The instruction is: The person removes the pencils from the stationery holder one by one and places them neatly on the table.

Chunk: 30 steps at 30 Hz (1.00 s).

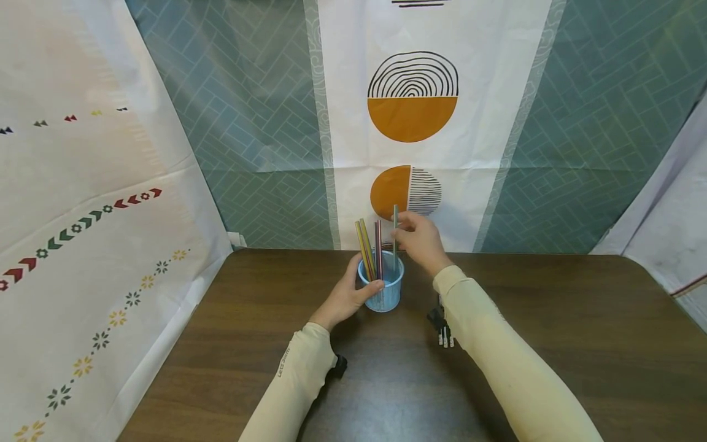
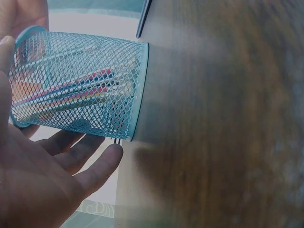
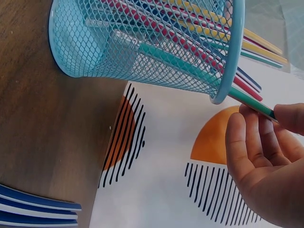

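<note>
A light blue mesh cup (image 1: 391,294) stands upright on the table, holding several pencils (image 1: 366,248), yellow, red and dark ones among them. My left hand (image 1: 345,298) curls round the cup's left side, thumb across its front; in the left wrist view the fingers (image 2: 102,168) lie along the mesh. With my right hand (image 1: 422,242) I pinch the upper end of a green pencil (image 1: 395,230) between thumb and fingers. Its lower part is inside the cup, seen through the mesh in the right wrist view, where the right hand (image 3: 270,161) is beside the rim.
The brown wooden table (image 1: 248,331) reaches back to a hanging cloth (image 1: 265,202) with a patterned white panel (image 1: 353,147). Another white cloth (image 1: 72,294) hangs at the left. Dark straps with light prongs (image 1: 444,337) hang under the right wrist.
</note>
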Each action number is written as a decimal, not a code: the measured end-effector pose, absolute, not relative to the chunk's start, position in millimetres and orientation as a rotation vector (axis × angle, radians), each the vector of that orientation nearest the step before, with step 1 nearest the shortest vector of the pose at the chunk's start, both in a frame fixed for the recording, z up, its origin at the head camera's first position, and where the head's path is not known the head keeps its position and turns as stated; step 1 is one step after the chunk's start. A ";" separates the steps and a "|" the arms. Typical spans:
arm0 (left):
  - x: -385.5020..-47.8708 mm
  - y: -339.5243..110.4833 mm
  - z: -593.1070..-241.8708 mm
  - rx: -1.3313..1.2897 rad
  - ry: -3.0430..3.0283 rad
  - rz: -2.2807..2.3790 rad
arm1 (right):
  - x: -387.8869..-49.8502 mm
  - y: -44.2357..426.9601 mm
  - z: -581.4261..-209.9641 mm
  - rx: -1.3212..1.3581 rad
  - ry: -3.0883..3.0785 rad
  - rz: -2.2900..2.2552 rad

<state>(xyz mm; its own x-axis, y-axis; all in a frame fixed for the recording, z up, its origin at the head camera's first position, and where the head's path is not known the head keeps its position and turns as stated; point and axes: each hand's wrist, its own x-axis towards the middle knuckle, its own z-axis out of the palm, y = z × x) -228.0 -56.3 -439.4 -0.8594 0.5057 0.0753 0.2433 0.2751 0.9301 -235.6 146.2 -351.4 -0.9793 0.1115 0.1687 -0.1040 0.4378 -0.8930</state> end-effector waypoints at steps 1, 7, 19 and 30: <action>-228.1 -56.1 -439.4 0.692 2.310 1.619 | -235.4 146.9 -351.2 -0.002 -2.481 1.565; -228.8 -55.7 -439.6 0.691 2.307 1.627 | -232.0 149.9 -347.1 0.013 -2.449 1.575; -227.5 -56.9 -438.6 0.681 2.321 1.599 | -230.0 158.1 -338.9 0.027 -2.357 1.693; -227.2 -57.1 -437.8 0.695 2.341 1.591 | -226.7 159.0 -327.1 0.053 -2.286 1.768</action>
